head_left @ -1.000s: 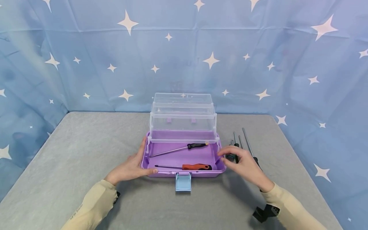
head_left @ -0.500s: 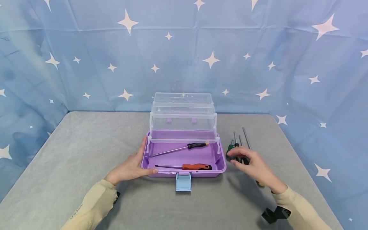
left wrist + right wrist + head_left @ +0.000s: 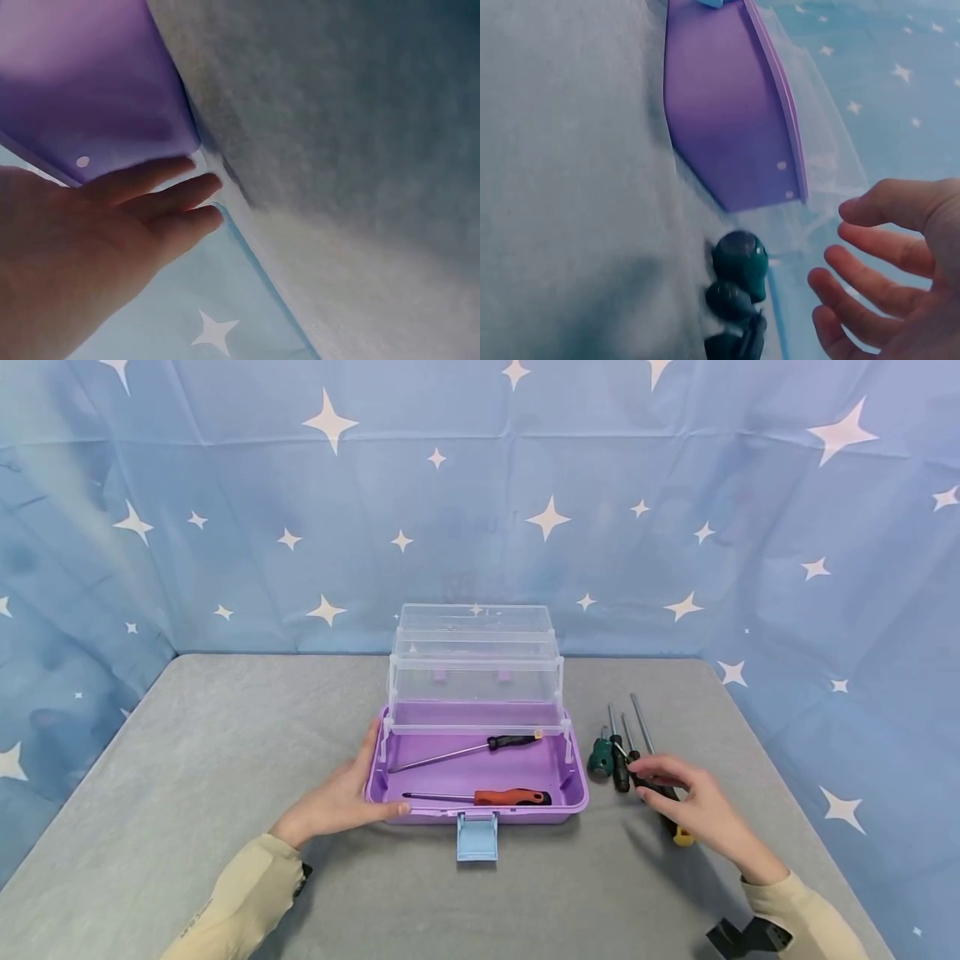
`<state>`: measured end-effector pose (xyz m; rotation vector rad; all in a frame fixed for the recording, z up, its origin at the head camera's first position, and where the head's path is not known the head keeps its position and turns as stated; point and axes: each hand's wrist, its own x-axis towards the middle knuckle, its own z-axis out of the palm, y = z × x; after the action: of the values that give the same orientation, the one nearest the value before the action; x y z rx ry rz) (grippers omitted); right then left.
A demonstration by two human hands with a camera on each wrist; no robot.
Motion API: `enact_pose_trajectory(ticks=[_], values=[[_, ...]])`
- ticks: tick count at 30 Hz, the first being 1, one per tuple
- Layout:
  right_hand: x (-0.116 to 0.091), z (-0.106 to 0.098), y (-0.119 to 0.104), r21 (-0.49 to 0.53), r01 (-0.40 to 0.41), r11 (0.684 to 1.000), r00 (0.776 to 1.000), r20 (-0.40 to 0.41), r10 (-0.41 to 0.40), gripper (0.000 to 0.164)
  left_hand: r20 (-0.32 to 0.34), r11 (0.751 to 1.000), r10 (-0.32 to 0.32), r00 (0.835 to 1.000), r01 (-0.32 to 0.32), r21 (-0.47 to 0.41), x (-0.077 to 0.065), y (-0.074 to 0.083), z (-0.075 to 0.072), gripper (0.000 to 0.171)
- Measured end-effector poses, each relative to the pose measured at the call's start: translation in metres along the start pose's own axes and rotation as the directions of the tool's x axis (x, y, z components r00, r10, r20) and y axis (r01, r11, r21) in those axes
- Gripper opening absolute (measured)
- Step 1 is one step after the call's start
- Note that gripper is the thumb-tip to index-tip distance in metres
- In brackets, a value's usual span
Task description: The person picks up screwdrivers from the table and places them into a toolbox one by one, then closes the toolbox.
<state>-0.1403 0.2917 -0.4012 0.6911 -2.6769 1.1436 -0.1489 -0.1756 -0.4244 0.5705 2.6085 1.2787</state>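
My left hand (image 3: 330, 795) rests against the left side of a purple toolbox (image 3: 480, 816), its thumb lying along the front rim. The left wrist view shows those fingers nearly straight beside the purple wall (image 3: 105, 82). Inside the toolbox lie a screwdriver with a black handle (image 3: 513, 740) and one with an orange handle (image 3: 512, 797). Over on the right, my right hand (image 3: 693, 802) hovers above several screwdrivers, fingers loosely bent and holding nothing. Among these are a stubby green screwdriver (image 3: 601, 758), a black-handled screwdriver (image 3: 620, 770) and one with a yellow handle end (image 3: 682, 837), partly covered by the hand.
Clear plastic trays (image 3: 476, 685) and the raised lid stand up at the back of the toolbox. A light blue latch (image 3: 477, 839) hangs down in front. The grey table (image 3: 262, 718) ends at a blue star-patterned curtain (image 3: 480, 485).
My right hand has moved away from the toolbox's right side, rightward over the loose screwdrivers, uncovering the green one. My left hand has stayed in place.
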Motion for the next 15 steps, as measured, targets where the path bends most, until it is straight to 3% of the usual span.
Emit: enact_pose_trajectory(ticks=[5, 15], values=[[-0.009, -0.004, 0.007, 0.003, -0.039, 0.999, 0.999, -0.019, 0.039, 0.029, -0.048, 0.999, 0.049, 0.998, -0.05, -0.006, 0.002, 0.001, 0.004, 0.125], [-0.02, -0.009, 0.012, 0.03, -0.074, 0.997, 0.996, -0.046, 0.075, 0.029, -0.057, 0.997, 0.053, 0.997, -0.055, -0.048, 0.005, 0.004, 0.008, 0.13]])
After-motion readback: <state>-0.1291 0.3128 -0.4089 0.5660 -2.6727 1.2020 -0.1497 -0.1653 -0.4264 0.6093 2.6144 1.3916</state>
